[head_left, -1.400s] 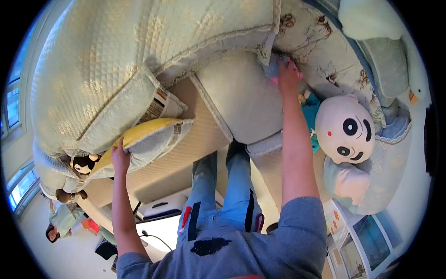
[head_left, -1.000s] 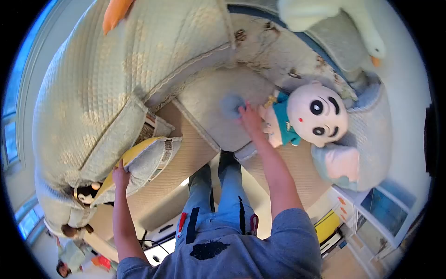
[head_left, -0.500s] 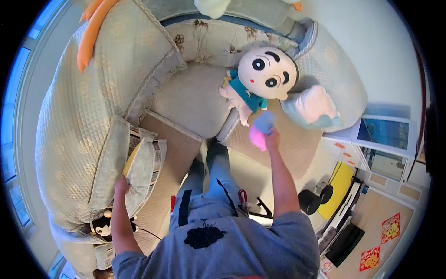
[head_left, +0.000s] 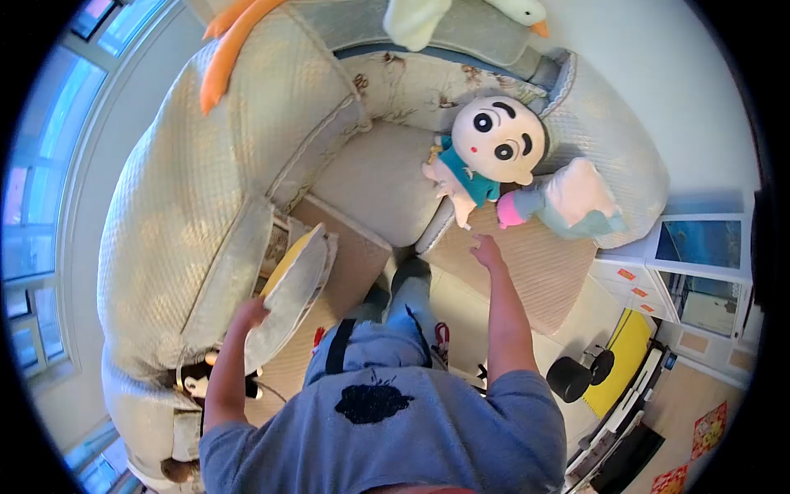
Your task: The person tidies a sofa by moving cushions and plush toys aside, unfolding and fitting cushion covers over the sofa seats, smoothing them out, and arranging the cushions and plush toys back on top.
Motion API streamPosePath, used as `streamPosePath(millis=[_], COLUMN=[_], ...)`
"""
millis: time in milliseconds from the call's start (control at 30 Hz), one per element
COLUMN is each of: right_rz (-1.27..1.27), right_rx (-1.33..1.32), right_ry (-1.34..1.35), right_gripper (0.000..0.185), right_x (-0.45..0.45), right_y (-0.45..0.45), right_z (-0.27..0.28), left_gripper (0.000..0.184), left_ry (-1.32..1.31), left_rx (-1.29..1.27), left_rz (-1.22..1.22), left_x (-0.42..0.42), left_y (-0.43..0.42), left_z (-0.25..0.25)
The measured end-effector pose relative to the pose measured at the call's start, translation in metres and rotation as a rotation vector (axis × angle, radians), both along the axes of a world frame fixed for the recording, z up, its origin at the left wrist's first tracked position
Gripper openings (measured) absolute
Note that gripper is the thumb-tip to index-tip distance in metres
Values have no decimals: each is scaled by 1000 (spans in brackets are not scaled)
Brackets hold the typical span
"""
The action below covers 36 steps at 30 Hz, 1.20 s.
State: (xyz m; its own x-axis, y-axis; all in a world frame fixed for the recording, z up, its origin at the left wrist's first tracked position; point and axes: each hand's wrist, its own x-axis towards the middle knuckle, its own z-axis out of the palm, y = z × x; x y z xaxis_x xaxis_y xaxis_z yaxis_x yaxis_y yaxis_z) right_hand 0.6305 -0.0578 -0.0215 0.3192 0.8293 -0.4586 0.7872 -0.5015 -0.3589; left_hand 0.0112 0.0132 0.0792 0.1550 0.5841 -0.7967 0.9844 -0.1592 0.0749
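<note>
My left hand [head_left: 253,313] grips the edge of a grey cushion [head_left: 290,300] with a yellow side, which stands tilted by the sofa back. Over the sofa seat, my right hand [head_left: 487,251] is empty, its fingers apart. Just beyond it lies a small pink and blue soft toy [head_left: 517,207], between a big-headed plush doll [head_left: 494,144] in a teal top and a pale pink and blue pillow [head_left: 576,198]. A black and white plush toy [head_left: 197,383] sits left of my left forearm, partly hidden by it.
A quilted corner sofa [head_left: 189,214] curves around me. Orange plush legs [head_left: 230,58] hang over its back, and a white plush bird [head_left: 518,10] lies along the top. To the right are a white cabinet [head_left: 634,284], a black round object [head_left: 568,379] and a yellow panel [head_left: 619,354].
The pink and blue soft toy has left my right hand and rests beside the doll; that hand has opened. The cushion in my left hand has come away from the sofa back. The view has shifted.
</note>
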Motion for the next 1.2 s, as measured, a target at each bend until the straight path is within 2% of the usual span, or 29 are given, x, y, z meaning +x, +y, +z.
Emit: streamPosePath(millis=[67, 133, 200, 267, 333, 367, 433, 500, 567, 633, 700, 767, 800, 833, 867, 933, 967, 1033, 1067, 1133, 1200], right_rz=[108, 227, 336, 665, 875, 886, 792, 754, 710, 788, 863, 929, 883, 885, 885, 890, 886, 886, 878, 870, 881], right_rx=[-84, -17, 360, 432, 550, 549, 640, 691, 762, 790, 819, 571, 826, 831, 795, 755, 773, 802, 879, 953, 989], right_ry=[53, -98, -125, -122, -60, -52, -272, -314, -320, -396, -479, -473, -383, -391, -344, -292, -272, -259, -239, -216, -192], right_gripper=[53, 57, 64, 73, 75, 75, 57, 56, 58, 56, 54, 23, 9, 9, 10, 12, 11, 11, 12, 12, 13], right_x=[-17, -61, -121, -173, -218, -231, -247, -237, -224, -221, -214, -202, -197, -190, -184, -180, -179, -174, -171, -162, -153], right_y=[-6, 3, 19, 30, 36, 37, 48, 62, 73, 83, 93, 108, 114, 119, 124, 129, 133, 148, 155, 170, 191], right_z=[9, 47, 98, 151, 190, 188, 178, 179, 209, 239, 247, 246, 240, 236, 232, 229, 228, 229, 230, 235, 242], left_gripper=[32, 31, 33, 32, 33, 32, 30, 29, 28, 27, 27, 27, 27, 26, 26, 38, 38, 54, 69, 69, 63], left_ry=[-104, -129, -192, -239, -332, -336, -335, -374, -418, -390, -473, -551, -651, -751, -753, -948, -945, -956, -895, -802, -665], left_rx=[70, 149, 241, 287, 348, 359, 392, 434, 461, 577, 616, 674, 729, 783, 790, 762, 767, 918, 872, 946, 889], left_rz=[-67, -117, -140, -193, -257, -275, -307, -317, -305, -501, -568, -642, -531, -418, -417, -204, -203, -68, -97, 61, 143], left_x=[13, 33, 59, 88, 112, 128, 157, 176, 195, 213, 231, 240, 243, 246, 247, 240, 235, 220, 206, 182, 155], left_y=[-3, -1, 4, 9, 13, 14, 24, 35, 46, 51, 50, 53, 51, 53, 57, 62, 63, 69, 73, 79, 91], left_z=[14, 29, 52, 72, 70, 81, 96, 109, 120, 123, 129, 130, 127, 123, 119, 110, 106, 98, 87, 63, 41])
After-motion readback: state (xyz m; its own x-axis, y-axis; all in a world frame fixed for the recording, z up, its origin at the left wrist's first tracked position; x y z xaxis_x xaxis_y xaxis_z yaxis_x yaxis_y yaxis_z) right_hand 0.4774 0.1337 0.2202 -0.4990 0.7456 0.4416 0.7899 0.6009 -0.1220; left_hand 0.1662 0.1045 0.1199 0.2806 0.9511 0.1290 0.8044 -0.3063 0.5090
